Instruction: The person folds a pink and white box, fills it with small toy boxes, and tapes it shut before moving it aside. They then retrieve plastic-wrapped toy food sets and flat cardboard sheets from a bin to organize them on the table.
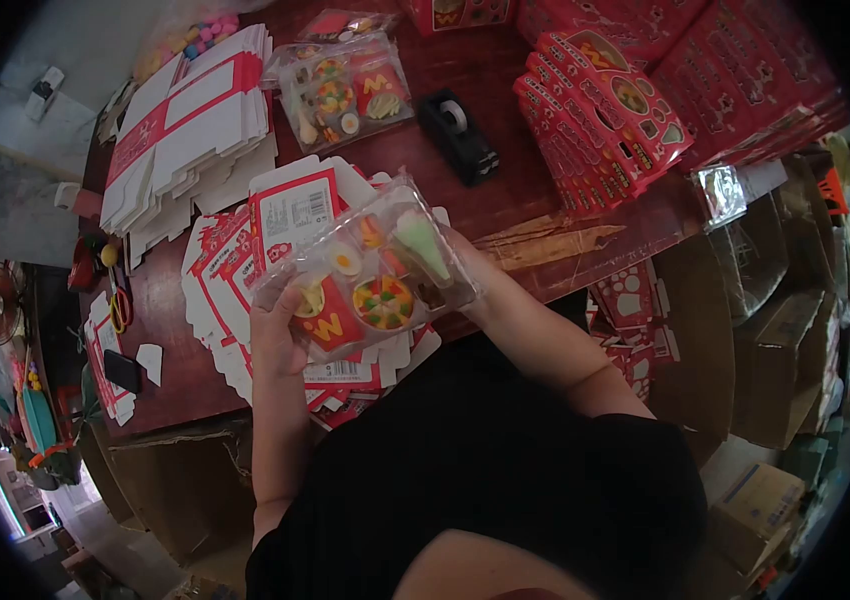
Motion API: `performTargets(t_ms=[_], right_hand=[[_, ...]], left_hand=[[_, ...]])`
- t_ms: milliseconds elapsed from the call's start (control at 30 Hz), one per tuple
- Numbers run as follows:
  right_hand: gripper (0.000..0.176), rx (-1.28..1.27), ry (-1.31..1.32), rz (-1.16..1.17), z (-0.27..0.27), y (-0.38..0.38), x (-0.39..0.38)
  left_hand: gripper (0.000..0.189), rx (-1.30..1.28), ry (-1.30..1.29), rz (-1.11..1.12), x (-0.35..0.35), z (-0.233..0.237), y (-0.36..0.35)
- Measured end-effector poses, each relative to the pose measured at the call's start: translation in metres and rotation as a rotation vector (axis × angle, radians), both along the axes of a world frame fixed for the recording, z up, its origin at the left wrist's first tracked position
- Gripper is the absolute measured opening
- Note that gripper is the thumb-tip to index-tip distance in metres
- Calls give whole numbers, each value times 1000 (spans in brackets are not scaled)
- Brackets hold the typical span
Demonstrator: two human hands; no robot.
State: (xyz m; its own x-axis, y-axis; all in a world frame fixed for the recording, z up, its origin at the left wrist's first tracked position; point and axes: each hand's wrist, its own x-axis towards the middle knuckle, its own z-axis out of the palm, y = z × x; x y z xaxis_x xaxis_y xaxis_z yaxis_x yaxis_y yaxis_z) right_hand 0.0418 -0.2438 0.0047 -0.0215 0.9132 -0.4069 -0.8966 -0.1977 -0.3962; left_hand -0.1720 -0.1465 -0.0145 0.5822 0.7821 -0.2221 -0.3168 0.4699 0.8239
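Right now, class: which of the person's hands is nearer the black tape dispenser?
Right. The right hand holds one end of the clear tray, just short of the tape dispenser; the left hand holds its other end, farther off.

**Both hands raised, both gripping**

From my feed I log the left hand (pixel 280 338) up in front of the torso, fingers curled in a firm grip. The right hand (pixel 467 272) sits opposite, largely hidden, also clasped. Forearms are bare. The left runs nearly straight up, and the right angles in from the side, elbow bent.
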Motion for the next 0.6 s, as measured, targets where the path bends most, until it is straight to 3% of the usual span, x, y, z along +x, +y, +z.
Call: performTargets(t_ms=[167,200,267,300,367,433,500,533,600], right_hand=[[52,284,-243,22,7,-15,-19],[56,320,-176,18,10,-20,-19],[64,237,-189,-199,22,-26,-28],[68,327,-180,-211,11,-25,-25],[69,561,-224,-286,-18,-27,-18],[60,535,-507,-377,-7,-39,-17],[60,454,-870,-515,3,-56,-17],[60,406,-757,-608,14,-70,-10],[56,449,-805,-1008,23,-100,17]], left_hand=[[45,-31,-1,120,19,5,-21],[45,-40,-8,129,25,6,-24],[46,-12,-21,205,37,6,-28],[47,-11,-43,218,44,8,-29],[52,23,-39,193,62,27,-38],[54,33,-2,206,78,47,-53],[63,400,-119,-11,84,29,-51],[68,582,-176,-115,86,23,-50],[63,719,-146,-205,86,36,-46]])
